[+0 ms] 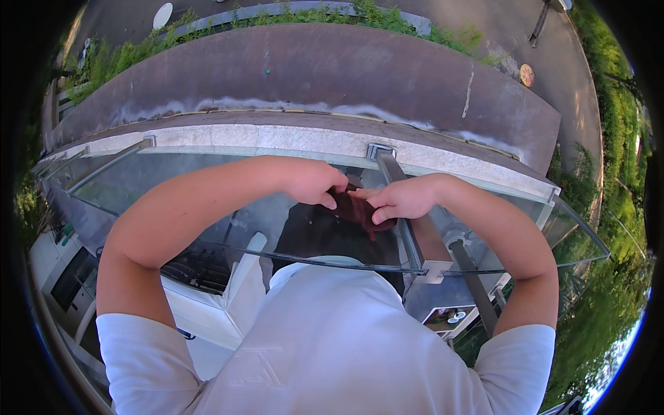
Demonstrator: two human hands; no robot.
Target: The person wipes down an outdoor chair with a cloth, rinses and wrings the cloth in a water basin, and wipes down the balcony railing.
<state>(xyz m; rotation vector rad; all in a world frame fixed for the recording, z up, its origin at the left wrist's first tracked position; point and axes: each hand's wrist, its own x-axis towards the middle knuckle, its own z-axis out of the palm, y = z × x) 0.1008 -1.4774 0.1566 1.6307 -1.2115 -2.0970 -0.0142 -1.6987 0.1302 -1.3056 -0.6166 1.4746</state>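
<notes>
A dark red cloth (358, 210) lies bunched between my two hands, against or just over the glass panel (249, 207). My left hand (314, 182) pinches the cloth's left end between thumb and fingers. My right hand (407, 199) grips its right side, index finger stretched toward my left hand. Just right of the cloth, a square metal post (417, 228) runs from its base bracket (381, 151) toward my chest. Both my arms reach over the near edge of the glass.
Beyond the glass run a pale stone ledge (249, 136) and a broad brown surface (321, 67) edged with green plants. More metal posts (111, 161) stand at the left. Below left is a white padded seat (207, 308). A small shelf unit (448, 317) stands below right.
</notes>
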